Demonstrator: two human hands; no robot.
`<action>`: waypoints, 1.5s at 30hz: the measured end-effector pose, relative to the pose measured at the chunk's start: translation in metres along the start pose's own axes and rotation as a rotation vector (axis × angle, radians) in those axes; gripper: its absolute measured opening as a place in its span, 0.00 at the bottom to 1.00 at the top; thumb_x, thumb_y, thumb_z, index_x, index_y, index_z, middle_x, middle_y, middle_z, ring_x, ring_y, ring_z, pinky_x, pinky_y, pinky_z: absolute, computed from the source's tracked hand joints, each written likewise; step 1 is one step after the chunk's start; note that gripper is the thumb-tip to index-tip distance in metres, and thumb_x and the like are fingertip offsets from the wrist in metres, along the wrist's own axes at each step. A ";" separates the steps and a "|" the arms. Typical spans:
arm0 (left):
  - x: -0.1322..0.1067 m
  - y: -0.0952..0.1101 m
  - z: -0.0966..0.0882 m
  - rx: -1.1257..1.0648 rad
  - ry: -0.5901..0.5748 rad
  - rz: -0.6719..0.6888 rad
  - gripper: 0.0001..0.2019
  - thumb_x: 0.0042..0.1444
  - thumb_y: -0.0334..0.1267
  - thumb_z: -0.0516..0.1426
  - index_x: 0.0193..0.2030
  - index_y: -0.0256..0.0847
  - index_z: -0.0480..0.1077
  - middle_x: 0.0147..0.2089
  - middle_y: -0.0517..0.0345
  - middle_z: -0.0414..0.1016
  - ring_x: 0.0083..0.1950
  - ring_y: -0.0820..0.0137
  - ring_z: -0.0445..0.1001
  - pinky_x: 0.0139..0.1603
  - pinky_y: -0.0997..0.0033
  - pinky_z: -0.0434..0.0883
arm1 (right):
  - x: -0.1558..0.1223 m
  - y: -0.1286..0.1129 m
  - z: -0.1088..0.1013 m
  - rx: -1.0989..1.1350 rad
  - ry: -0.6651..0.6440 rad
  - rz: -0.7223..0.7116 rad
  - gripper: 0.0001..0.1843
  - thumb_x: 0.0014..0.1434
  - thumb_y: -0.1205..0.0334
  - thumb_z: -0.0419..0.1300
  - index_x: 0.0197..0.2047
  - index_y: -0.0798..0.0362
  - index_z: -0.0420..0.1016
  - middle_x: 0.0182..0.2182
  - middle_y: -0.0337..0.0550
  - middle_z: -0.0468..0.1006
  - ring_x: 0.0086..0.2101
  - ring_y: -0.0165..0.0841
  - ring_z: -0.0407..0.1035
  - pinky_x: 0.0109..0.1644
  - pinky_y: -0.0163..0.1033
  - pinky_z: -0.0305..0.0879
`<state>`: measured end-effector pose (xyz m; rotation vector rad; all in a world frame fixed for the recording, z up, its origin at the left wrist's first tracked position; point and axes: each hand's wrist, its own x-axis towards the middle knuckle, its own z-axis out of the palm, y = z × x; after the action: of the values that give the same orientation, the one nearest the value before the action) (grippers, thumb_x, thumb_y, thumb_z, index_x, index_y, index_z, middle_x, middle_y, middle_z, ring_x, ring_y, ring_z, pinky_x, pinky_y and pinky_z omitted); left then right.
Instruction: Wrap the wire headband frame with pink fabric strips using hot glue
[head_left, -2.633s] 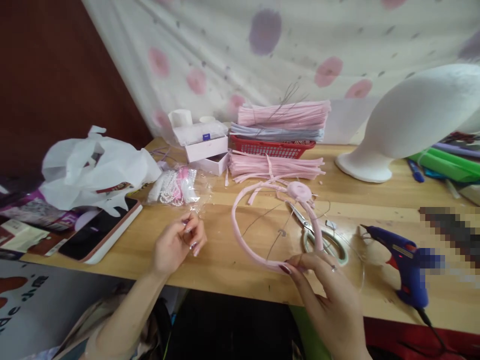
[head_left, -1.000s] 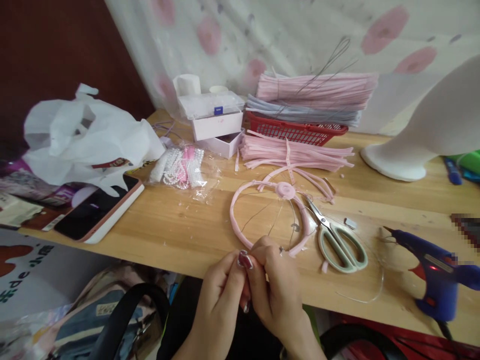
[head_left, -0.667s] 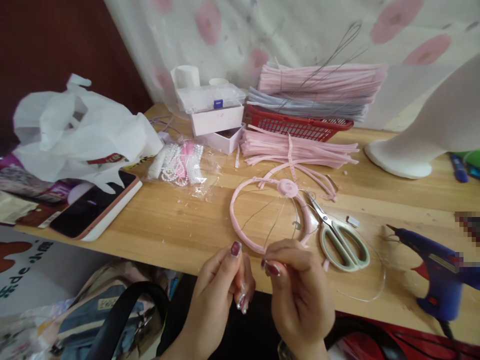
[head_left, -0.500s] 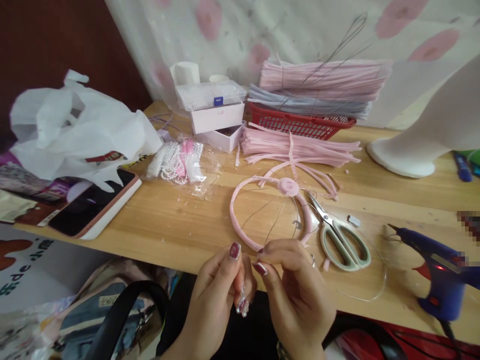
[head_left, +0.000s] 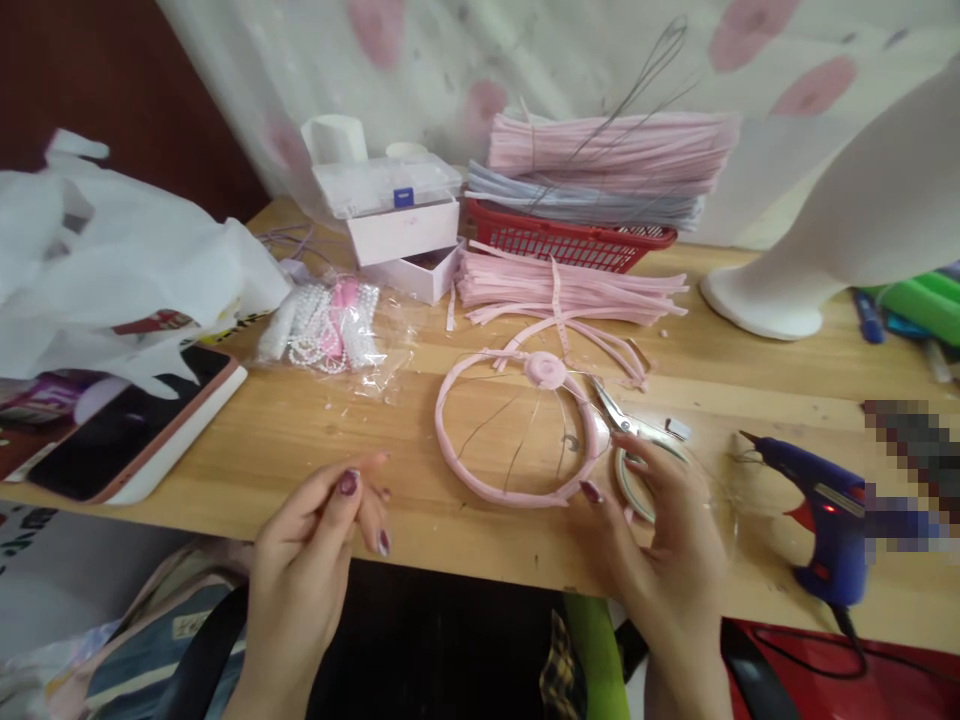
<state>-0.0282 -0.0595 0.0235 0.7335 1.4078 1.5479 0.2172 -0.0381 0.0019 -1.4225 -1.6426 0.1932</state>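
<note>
A pink wrapped hoop with thin wires and a pink disc lies flat on the wooden table. My right hand rests over the handles of the green scissors just right of the hoop. Its fingers are spread and its thumb is close to the hoop's rim. My left hand hovers at the table's front edge, left of the hoop. Its fingers are loosely curled and apart, with nothing visible in them.
A blue glue gun lies at the right. Behind the hoop are pink strips, a red basket of more strips, white boxes and a foam head. At the left are bagged pearls, a phone and a white bag.
My hands were pinched together at the hoop's near rim. They have parted: the left moved left and opened, the right moved right onto the scissors. The hoop lies free.
</note>
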 end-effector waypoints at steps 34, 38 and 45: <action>-0.022 -0.020 0.020 0.534 -0.252 0.594 0.06 0.58 0.29 0.62 0.38 0.45 0.77 0.35 0.61 0.82 0.32 0.73 0.79 0.37 0.77 0.78 | -0.013 -0.001 -0.008 0.120 -0.204 -0.130 0.12 0.65 0.73 0.59 0.48 0.48 0.76 0.38 0.41 0.83 0.39 0.33 0.75 0.44 0.39 0.73; -0.032 -0.028 0.045 0.653 -0.336 0.765 0.11 0.62 0.26 0.58 0.49 0.41 0.73 0.44 0.54 0.82 0.31 0.76 0.80 0.30 0.82 0.76 | -0.010 0.005 -0.009 0.053 0.035 0.082 0.11 0.66 0.69 0.60 0.50 0.47 0.77 0.43 0.43 0.82 0.39 0.32 0.76 0.42 0.37 0.73; -0.040 -0.045 0.078 0.970 -0.261 0.875 0.12 0.70 0.32 0.48 0.55 0.32 0.67 0.44 0.42 0.85 0.33 0.64 0.85 0.24 0.74 0.78 | -0.003 0.008 0.004 0.030 -0.062 0.023 0.08 0.64 0.69 0.62 0.44 0.49 0.80 0.36 0.41 0.85 0.35 0.33 0.79 0.41 0.36 0.74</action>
<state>0.0669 -0.0622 -0.0011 2.2770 1.7054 1.1715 0.2192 -0.0367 -0.0072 -1.4257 -1.6669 0.2762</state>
